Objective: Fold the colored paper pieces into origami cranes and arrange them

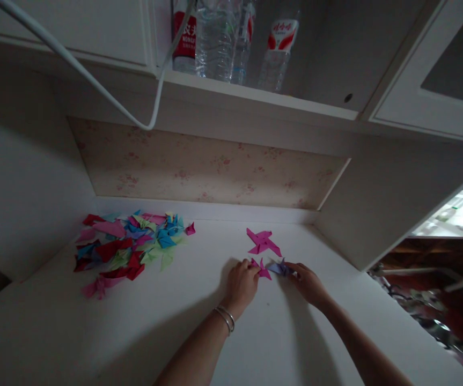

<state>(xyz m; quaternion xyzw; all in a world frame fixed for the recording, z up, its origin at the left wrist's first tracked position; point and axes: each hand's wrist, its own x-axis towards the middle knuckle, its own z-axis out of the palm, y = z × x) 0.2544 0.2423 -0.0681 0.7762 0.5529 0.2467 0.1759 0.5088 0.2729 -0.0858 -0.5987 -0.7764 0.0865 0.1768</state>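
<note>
Lavender folded paper (278,268), its long axis running sideways, sits pinched at the left of my right hand (307,283), its tip just beside the magenta paper pinwheel (262,271) my left hand (241,287) grasps.

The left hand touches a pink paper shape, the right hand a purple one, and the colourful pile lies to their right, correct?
Almost: the left hand touches a pink paper shape and the right hand a purple one, but the head view shows the colourful pile to their left.
</note>
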